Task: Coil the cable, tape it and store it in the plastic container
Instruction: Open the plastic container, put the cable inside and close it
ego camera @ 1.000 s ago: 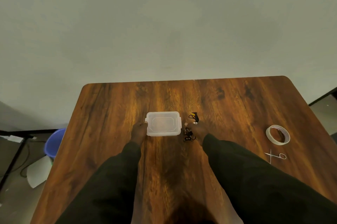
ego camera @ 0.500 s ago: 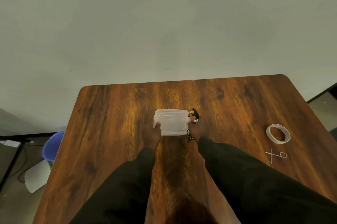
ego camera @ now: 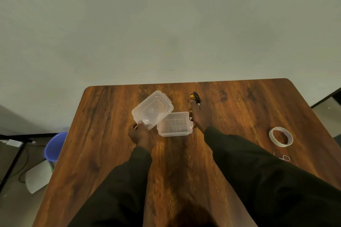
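Observation:
A clear plastic container (ego camera: 174, 124) stands open on the wooden table (ego camera: 239, 112), nothing visible inside it. Its clear lid (ego camera: 152, 109) is lifted off and tilted to the container's upper left, gripped at its near corner by my left hand (ego camera: 140, 133). My right hand (ego camera: 199, 116) is at the container's right side, closed around a black coiled cable (ego camera: 195, 97) whose yellow-tipped end sticks out beyond the fingers. Most of the cable is hidden by the hand.
A roll of white tape (ego camera: 280, 136) lies at the table's right, with small scissors (ego camera: 283, 157) just nearer, partly behind my right sleeve. A blue bucket (ego camera: 55, 146) and cables sit on the floor to the left. A wall rises behind the table.
My left hand has taken the lid off the container and swung it up and to the left. The container now stands open. My right hand stays beside it with the cable.

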